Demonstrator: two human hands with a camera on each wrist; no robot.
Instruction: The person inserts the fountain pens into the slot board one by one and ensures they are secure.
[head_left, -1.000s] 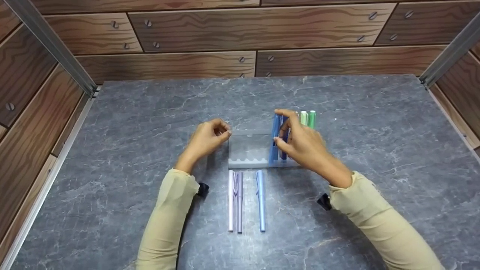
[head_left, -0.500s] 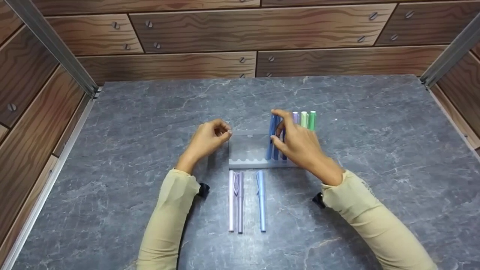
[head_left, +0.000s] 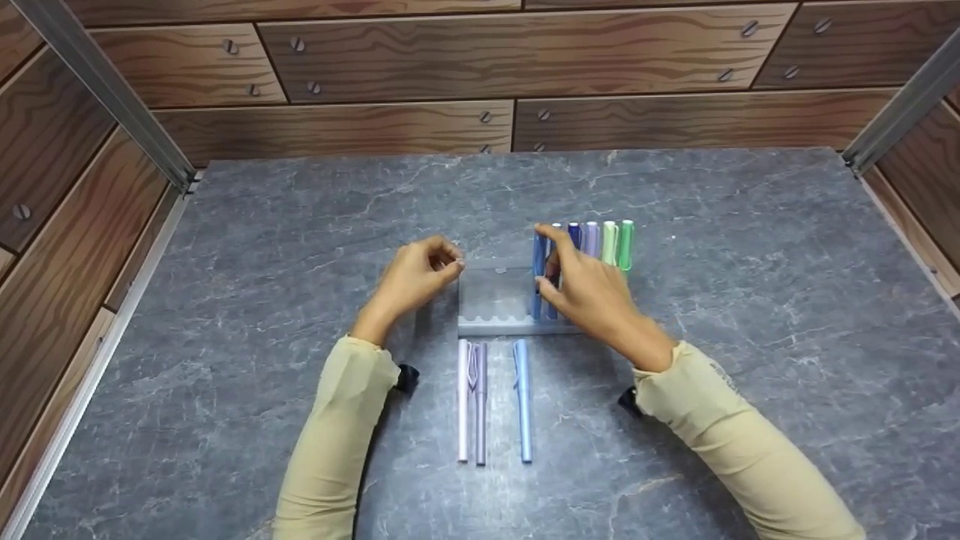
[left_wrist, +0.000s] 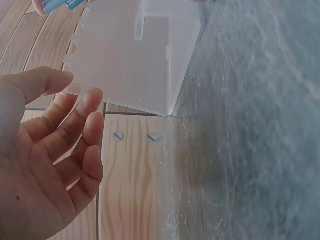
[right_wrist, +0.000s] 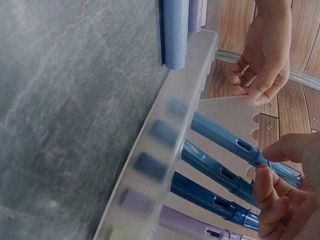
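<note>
Blue plastic pen (head_left: 538,274), standing upright in the frosted clear plastic pen rack (head_left: 499,300) mid-table, is pinched near its top by the right hand (head_left: 592,289); the rack's left edge is steadied by the left hand (head_left: 412,281), fingers loosely curled.

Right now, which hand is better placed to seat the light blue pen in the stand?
Right hand: it already pinches the light blue pen upright at the stand. Left hand only steadies the stand's corner.

stand (head_left: 495,300) left slots free | pens (head_left: 491,397) block front approach
</note>
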